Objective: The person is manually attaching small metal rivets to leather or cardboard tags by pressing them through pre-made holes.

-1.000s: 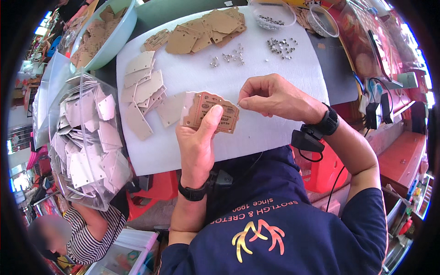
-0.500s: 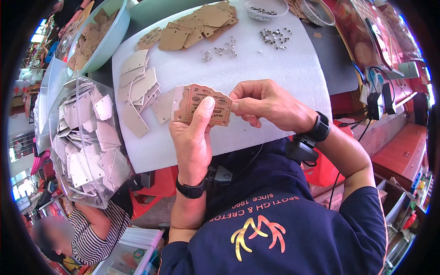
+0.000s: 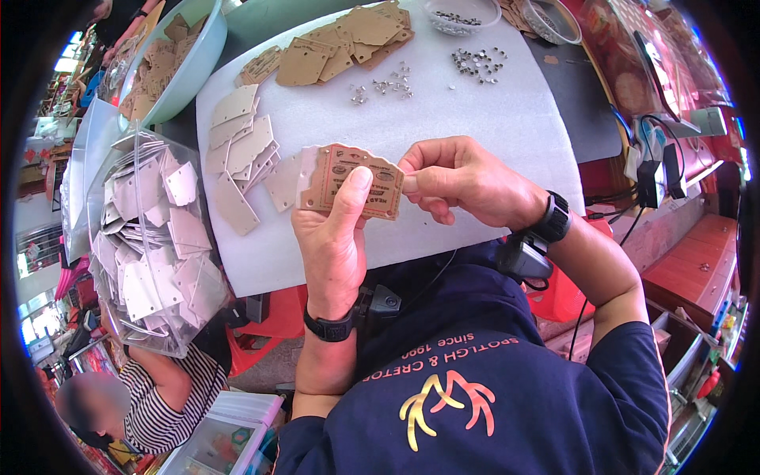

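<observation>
My left hand (image 3: 331, 249) holds a brown printed cardboard tag (image 3: 336, 176) with its thumb flat across the front. A whitish card (image 3: 307, 176) shows behind the tag's left side. At the tag's right edge, my right hand (image 3: 467, 182) is closed in a pinch. Whatever lies between its thumb and forefinger is hidden. Loose white cards (image 3: 237, 142) are fanned out on the table left of my left hand. Beyond my hands lie small metal fasteners (image 3: 392, 83) and a second group of round metal pieces (image 3: 479, 65).
Brown tags (image 3: 348, 39) are piled at the table's (image 3: 491, 127) far side. A clear bag of white cards (image 3: 150, 245) stands left, below a pale basin (image 3: 202, 55) of tags. A plastic bowl (image 3: 463, 28) holds fasteners. Cables (image 3: 633, 222) hang right; another person (image 3: 174, 396) is lower left.
The view has shifted very slightly. Both hands keep nearly the same pose, with the tag still held between them.
</observation>
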### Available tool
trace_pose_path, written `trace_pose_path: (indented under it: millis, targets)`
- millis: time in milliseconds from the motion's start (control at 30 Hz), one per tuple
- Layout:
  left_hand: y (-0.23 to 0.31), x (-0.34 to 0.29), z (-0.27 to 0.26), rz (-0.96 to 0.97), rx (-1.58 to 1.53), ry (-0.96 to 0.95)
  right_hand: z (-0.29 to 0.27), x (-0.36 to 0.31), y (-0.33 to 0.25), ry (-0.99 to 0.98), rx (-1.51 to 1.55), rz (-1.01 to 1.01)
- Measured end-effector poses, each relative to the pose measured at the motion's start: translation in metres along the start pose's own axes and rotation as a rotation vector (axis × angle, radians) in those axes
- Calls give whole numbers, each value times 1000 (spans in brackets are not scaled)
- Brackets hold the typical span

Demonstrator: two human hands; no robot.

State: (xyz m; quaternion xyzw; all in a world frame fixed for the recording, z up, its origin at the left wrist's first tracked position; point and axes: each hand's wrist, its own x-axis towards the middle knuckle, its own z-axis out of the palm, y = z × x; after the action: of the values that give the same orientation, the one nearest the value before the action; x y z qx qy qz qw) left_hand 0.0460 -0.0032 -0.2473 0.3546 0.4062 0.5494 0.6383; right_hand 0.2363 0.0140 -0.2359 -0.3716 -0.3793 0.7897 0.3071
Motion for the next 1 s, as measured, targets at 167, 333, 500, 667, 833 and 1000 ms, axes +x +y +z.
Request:
trace_pose_path:
  millis: [167,333,500,667,833,1000]
  targets:
    - [-1,1,-1,13,12,13,2,0,2,38,1,-18]
    - [-1,1,-5,77,94,-23,13,-7,-1,122,-129,-105]
    - [2,-2,1,102,55,12,13,-4,5,128,-91,-147]
    - [-1,-2,2,115,27,46,12,-3,6,135,-114,-131]
    - [-3,-1,-1,126,60,29,15,-3,8,160,-78,-113]
    - [-3,0,1,146,70,29,20,-4,12,168,35,-116]
